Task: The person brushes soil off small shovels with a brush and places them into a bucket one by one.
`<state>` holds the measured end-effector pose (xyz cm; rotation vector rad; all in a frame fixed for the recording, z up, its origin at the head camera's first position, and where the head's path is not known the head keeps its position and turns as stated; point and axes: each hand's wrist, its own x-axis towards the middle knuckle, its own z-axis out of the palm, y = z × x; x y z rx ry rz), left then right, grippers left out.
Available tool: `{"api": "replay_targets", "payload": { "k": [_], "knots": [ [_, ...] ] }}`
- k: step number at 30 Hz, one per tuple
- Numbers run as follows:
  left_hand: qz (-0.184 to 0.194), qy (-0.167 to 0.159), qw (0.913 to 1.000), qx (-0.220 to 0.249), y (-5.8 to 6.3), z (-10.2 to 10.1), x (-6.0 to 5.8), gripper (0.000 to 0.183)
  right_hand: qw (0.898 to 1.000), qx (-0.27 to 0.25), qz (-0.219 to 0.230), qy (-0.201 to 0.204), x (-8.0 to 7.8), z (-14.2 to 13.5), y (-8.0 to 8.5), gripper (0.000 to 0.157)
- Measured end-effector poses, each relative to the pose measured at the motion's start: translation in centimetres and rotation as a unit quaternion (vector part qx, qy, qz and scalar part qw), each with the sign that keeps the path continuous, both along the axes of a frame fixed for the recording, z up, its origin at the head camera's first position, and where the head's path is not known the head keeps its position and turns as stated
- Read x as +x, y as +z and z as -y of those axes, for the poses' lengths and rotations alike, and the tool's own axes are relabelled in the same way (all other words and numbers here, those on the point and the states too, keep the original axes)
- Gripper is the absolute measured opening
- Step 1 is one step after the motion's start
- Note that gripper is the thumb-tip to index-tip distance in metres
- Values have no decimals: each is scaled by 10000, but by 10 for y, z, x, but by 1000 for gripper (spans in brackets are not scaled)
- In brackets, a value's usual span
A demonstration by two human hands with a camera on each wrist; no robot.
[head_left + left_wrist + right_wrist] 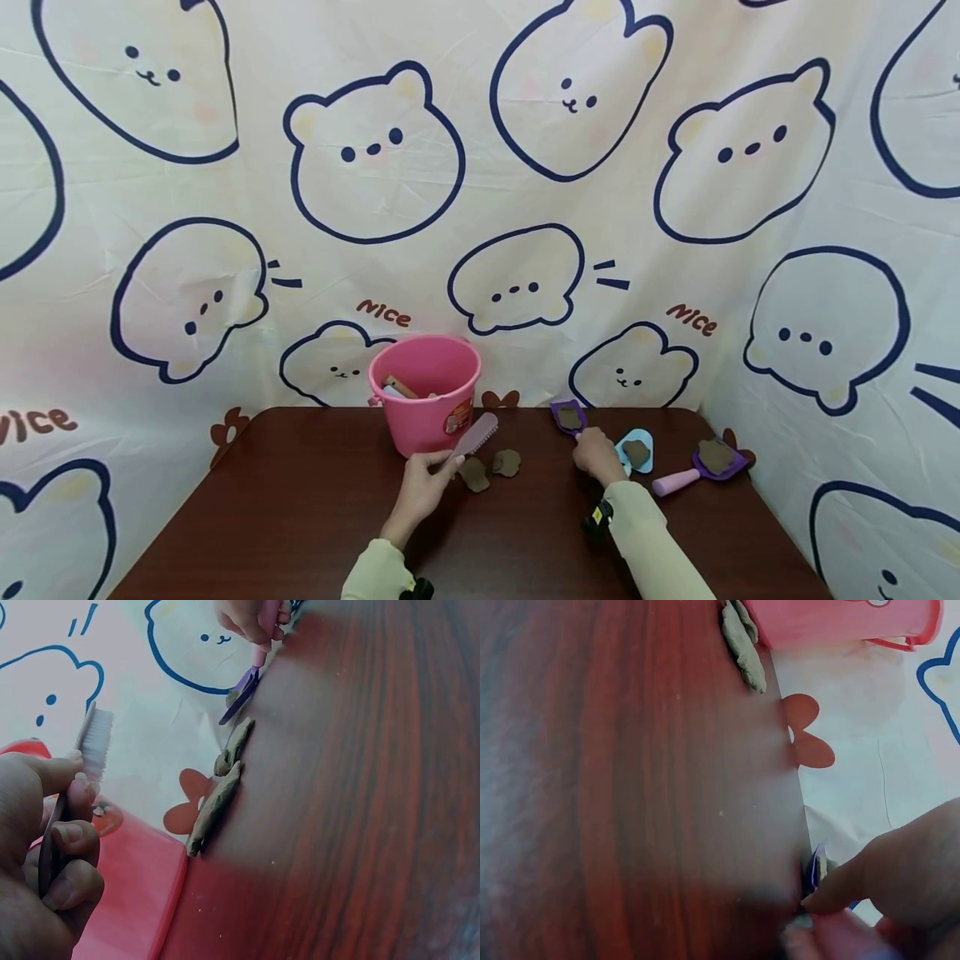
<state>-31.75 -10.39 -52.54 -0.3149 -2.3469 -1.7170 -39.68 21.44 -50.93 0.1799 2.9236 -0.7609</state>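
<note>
My left hand [423, 487] grips a pink brush [476, 435] by its handle; white bristles [96, 742] show in the left wrist view. The brush is held beside the pink bucket [408, 425], near two flat brown clay-like lumps [475, 475] on the table. My right hand [597, 454] holds the pink handle of a small purple shovel [244, 697], whose scoop bears another brown lump [570, 417]. Just right of this hand lies a light-blue scoop [642, 436] with a lump [637, 453] on it.
Further right, a second purple shovel [738, 463] with a pink handle [677, 482] bears a brown lump [716, 455]. Several items, partly hidden, lie inside the bucket. A printed cloth [517, 192] hangs behind the dark wooden table [285, 517].
</note>
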Motion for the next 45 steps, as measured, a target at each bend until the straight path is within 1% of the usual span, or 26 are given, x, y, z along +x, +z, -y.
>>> {"api": "replay_targets", "payload": {
  "k": [4, 9, 11, 15, 19, 22, 26, 30, 34, 39, 45],
  "knots": [
    [41, -45, 10000, -6, 0, 1, 1, 25, 9998, -37, -198, 23, 5, -3, -2, 29],
    [73, -79, 9999, -28, -2, 1, 2, 25, 9991, 172, -398, 37, 13, -4, -1, 23],
    [43, -84, 9999, -51, -2, 1, 3, 25, 9984, 306, -477, 22, 15, -4, 0, 23],
    [-4, -102, 9999, -66, -2, 1, 3, 25, 9960, 554, -695, 29, 22, -2, 5, 32],
    [-14, -109, 9999, -69, -1, 1, 2, 26, 9927, 708, -974, 113, 29, 2, 12, 32],
    [11, -101, 9999, -60, 0, 1, 2, 26, 9909, 680, -1145, 221, 36, 7, 16, 31],
    [51, -82, 9999, -28, 2, 0, 3, 25, 9907, 499, -1210, 384, 49, 15, 24, 28],
    [1, -85, 10000, 13, 4, -1, 3, 25, 9888, 399, -1330, 543, 63, 24, 34, 25],
    [-86, -99, 9999, 52, 6, -3, 4, 25, 9850, 365, -1515, 738, 73, 31, 39, 21],
    [-138, -186, 9997, -12, 9, -8, 5, 24, 9813, 358, -1643, 940, 84, 38, 42, 21],
    [-152, -261, 9994, -151, 11, -13, 5, 29, 9814, 357, -1587, 1021, 92, 48, 48, 21]
  ]
}}
